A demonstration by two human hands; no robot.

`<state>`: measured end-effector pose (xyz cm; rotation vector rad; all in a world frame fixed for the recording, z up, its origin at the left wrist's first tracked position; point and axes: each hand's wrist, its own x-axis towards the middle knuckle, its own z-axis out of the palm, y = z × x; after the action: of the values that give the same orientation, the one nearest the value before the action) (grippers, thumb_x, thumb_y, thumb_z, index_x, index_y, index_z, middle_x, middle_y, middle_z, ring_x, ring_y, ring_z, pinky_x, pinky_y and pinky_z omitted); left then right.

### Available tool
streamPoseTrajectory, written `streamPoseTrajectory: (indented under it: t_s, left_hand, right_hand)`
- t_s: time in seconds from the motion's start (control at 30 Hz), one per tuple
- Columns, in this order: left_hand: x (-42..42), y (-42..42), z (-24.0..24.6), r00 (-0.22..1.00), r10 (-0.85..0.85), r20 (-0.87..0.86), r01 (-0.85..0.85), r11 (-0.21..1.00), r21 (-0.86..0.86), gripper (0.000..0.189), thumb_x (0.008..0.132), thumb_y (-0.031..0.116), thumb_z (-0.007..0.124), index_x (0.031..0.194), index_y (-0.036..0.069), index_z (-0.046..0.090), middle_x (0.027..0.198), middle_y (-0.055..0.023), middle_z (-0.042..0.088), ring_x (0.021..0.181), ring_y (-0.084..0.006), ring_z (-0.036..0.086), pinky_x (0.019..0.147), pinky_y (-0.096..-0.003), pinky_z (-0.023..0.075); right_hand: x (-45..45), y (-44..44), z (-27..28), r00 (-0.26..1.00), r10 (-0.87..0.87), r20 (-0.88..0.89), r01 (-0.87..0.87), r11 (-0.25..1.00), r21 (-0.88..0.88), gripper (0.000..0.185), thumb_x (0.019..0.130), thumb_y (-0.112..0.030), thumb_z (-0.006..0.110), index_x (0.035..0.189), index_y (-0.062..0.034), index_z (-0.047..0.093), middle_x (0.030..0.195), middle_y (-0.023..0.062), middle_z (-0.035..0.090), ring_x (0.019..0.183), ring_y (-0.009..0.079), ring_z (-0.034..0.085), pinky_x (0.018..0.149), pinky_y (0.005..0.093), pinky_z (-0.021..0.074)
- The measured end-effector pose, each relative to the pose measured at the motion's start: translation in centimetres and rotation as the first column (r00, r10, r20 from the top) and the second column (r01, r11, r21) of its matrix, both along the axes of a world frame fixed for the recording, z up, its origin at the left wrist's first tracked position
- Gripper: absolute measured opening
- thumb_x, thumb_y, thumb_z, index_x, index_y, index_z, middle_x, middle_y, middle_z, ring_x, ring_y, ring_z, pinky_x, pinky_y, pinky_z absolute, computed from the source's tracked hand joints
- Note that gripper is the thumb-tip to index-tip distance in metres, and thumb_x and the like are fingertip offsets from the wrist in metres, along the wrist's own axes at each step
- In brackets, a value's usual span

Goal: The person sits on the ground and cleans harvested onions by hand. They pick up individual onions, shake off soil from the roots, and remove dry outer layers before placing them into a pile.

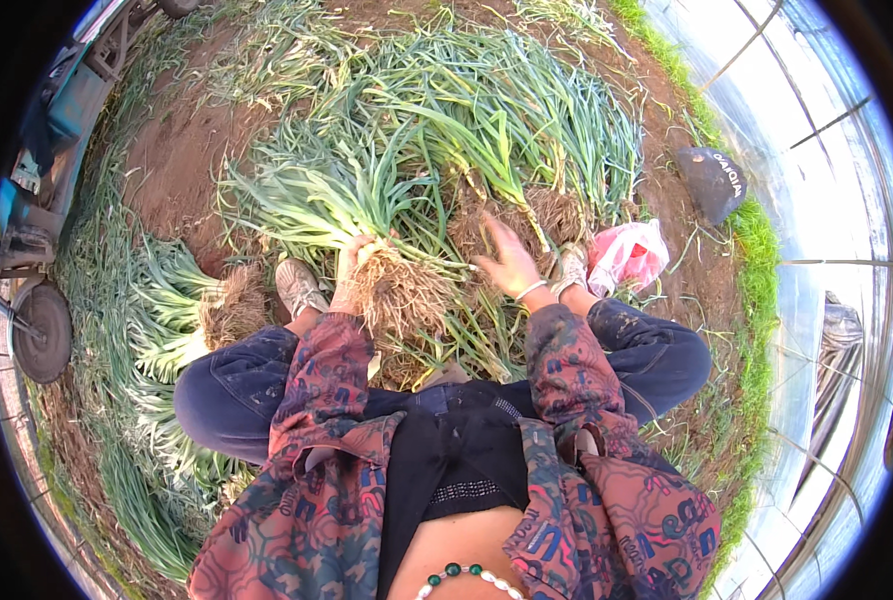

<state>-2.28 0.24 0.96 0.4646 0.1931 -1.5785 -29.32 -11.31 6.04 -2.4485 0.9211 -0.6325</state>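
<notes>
My left hand [353,259] is closed around the stems of a bunch of leafy green allium plants [334,202], whose matted brown roots [401,289] hang toward me. To the right, my right hand [510,259] has its fingers spread and is slightly blurred; no stalk shows in its grip. It is beside a single yellowish stalk [534,223] and the root clumps [484,225] of a large heap of the same plants [521,112]. Loose stalks and leaves [484,337] lie between my legs.
Tied or gathered bunches with roots [229,307] lie at the left. A pink plastic bag [630,255] sits by my right shoe [571,268]. Farther right are a dark lump bearing writing [711,184], grass and plastic sheeting [799,315]. A wheeled vehicle [41,330] stands far left.
</notes>
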Motion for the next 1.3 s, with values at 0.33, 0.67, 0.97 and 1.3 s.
streamPoseTrajectory:
  t_s: [0.33, 0.67, 0.97, 1.3]
  left_hand:
    - [-1.1, 1.2, 0.0, 0.999, -0.032, -0.006, 0.032, 0.993, 0.117, 0.040, 0.082, 0.016, 0.057, 0.118, 0.000, 0.048, 0.111, -0.0215, 0.062, 0.080, -0.0289, 0.066, 0.071, -0.0416, 0.0568]
    - [-2.1, 0.9, -2.9, 0.998, -0.066, 0.002, 0.065, 0.996, 0.055, 0.047, 0.092, 0.030, 0.055, 0.122, -0.007, 0.052, 0.107, -0.0217, 0.064, 0.094, -0.0309, 0.066, 0.085, -0.0426, 0.0547]
    - [-2.7, 0.7, -4.5, 0.997, -0.071, -0.005, 0.070, 0.965, 0.254, 0.041, 0.084, 0.029, 0.069, 0.112, 0.002, 0.057, 0.096, -0.0189, 0.066, 0.076, -0.0316, 0.068, 0.067, -0.0450, 0.0584]
    - [-3.2, 1.2, -5.4, 0.999, -0.048, -0.009, 0.049, 0.988, 0.147, 0.041, 0.089, 0.027, 0.062, 0.115, -0.004, 0.057, 0.098, -0.0189, 0.067, 0.080, -0.0305, 0.068, 0.071, -0.0421, 0.0586]
  right_hand:
    - [3.7, 4.1, 2.1, 0.982, -0.096, -0.163, 0.128, 0.972, 0.198, 0.017, 0.091, -0.020, 0.051, 0.099, -0.0052, 0.054, 0.076, 0.0183, 0.061, 0.070, 0.0397, 0.060, 0.062, 0.0468, 0.0469]
    - [11.7, 5.0, 4.1, 0.693, 0.216, -0.688, -0.089, 0.973, 0.215, 0.021, 0.082, -0.016, 0.052, 0.098, -0.0036, 0.058, 0.088, 0.0185, 0.068, 0.084, 0.0335, 0.067, 0.074, 0.0436, 0.0528]
    - [12.0, 4.6, 4.0, 0.843, 0.048, -0.535, 0.030, 0.990, 0.137, 0.022, 0.088, -0.024, 0.053, 0.089, -0.0036, 0.059, 0.077, 0.0171, 0.066, 0.077, 0.0363, 0.066, 0.067, 0.0458, 0.0517]
    - [14.9, 1.8, 6.1, 0.901, 0.009, -0.434, 0.057, 0.989, 0.138, 0.020, 0.092, -0.017, 0.050, 0.098, -0.0002, 0.060, 0.077, 0.0147, 0.067, 0.070, 0.0281, 0.068, 0.062, 0.0388, 0.0518]
